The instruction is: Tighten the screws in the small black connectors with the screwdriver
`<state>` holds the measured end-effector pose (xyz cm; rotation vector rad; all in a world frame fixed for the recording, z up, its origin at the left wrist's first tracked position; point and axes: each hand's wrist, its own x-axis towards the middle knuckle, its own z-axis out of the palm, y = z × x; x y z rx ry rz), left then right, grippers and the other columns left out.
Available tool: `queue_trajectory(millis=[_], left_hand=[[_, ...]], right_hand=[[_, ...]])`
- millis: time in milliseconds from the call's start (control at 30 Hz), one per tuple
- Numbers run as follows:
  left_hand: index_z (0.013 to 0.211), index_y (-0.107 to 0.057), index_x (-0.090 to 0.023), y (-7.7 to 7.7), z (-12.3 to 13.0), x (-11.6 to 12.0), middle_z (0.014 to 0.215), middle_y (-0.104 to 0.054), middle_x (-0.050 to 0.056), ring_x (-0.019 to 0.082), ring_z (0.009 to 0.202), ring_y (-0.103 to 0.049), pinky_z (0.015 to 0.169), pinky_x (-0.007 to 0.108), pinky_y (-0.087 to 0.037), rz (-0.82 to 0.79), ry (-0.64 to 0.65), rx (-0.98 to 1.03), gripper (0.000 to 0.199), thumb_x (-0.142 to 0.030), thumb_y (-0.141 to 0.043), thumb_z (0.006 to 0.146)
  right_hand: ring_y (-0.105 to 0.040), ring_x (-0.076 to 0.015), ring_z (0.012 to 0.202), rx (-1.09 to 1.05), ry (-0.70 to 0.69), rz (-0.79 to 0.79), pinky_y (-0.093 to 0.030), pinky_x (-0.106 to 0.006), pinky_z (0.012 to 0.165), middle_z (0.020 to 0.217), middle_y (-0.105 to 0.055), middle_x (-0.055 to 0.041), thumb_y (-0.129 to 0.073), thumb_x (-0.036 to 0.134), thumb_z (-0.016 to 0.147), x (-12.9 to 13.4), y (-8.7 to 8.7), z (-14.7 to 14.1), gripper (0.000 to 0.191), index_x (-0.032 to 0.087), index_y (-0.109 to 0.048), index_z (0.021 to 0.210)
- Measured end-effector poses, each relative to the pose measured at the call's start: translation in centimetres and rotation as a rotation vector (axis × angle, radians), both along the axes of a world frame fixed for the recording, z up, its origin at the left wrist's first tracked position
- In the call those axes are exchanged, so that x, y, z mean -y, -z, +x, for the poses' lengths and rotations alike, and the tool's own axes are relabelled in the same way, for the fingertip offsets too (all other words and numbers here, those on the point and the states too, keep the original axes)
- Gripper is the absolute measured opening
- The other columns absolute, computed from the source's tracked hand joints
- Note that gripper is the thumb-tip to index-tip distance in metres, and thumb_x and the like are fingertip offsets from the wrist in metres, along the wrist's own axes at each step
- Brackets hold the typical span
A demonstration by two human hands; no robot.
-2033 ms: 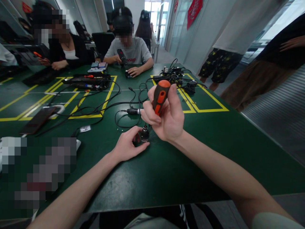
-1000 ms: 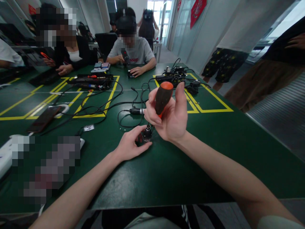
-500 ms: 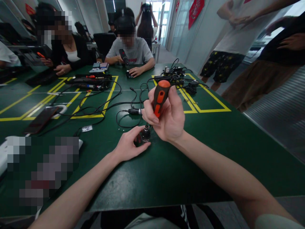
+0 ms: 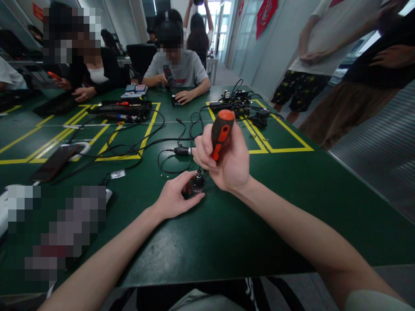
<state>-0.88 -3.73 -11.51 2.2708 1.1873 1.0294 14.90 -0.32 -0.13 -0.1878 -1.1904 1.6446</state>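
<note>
My right hand is closed around an orange and black screwdriver, its rounded handle end up and leaning slightly right. The screwdriver's lower end is hidden behind my fingers, so I cannot tell whether it touches anything. Below and left of it, a small black cylindrical part with a narrow stepped top stands upright on the green table. The thumb and fingers of my left hand close around this part from the left. A thin dark cable runs just behind it.
Loose black cables and a black connector lie beyond my hands. A phone lies to the left, near a blurred-out object. Further off are a tool tray and a cable pile. Co-workers sit opposite; others stand right.
The screwdriver handle has tilted and turned slightly to the right with my right hand. My left hand and the black part stay in place.
</note>
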Motion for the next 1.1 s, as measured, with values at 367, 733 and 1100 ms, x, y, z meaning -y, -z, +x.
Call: queue_trajectory(millis=[367,733,1100], left_hand=[[0.117,-0.063,-0.018,-0.02,0.00,-0.01,0.090,-0.068,0.001,0.010,0.066,-0.059,0.062,0.023,-0.052,-0.002,0.003,0.003,0.035,-0.037,-0.074,0.090],[0.117,-0.063,-0.018,-0.06,-0.05,0.03,0.088,-0.067,0.000,0.011,0.066,-0.058,0.062,0.023,-0.051,-0.011,-0.003,-0.008,0.035,-0.037,-0.074,0.090],[0.116,-0.063,-0.018,-0.05,-0.03,0.01,0.087,-0.066,0.000,0.010,0.066,-0.058,0.062,0.023,-0.050,0.001,0.003,-0.009,0.033,-0.037,-0.074,0.090]], right_hand=[[-0.021,-0.0084,0.036,0.044,0.048,0.031,-0.021,-0.022,0.036,0.044,-0.031,0.0086,-0.044,0.079,0.097,0.11,0.01,-0.03,0.064,0.024,-0.048,0.064],[-0.021,-0.0067,0.034,0.000,0.011,0.021,-0.020,-0.021,0.035,0.043,-0.030,0.0091,-0.042,0.083,0.096,-0.14,0.04,-0.14,0.071,0.023,-0.048,0.060],[-0.017,-0.0060,0.036,-0.016,0.004,0.043,-0.017,-0.019,0.035,0.046,-0.039,0.0097,-0.052,0.074,0.099,-0.08,-0.03,-0.15,0.058,0.022,-0.053,0.072]])
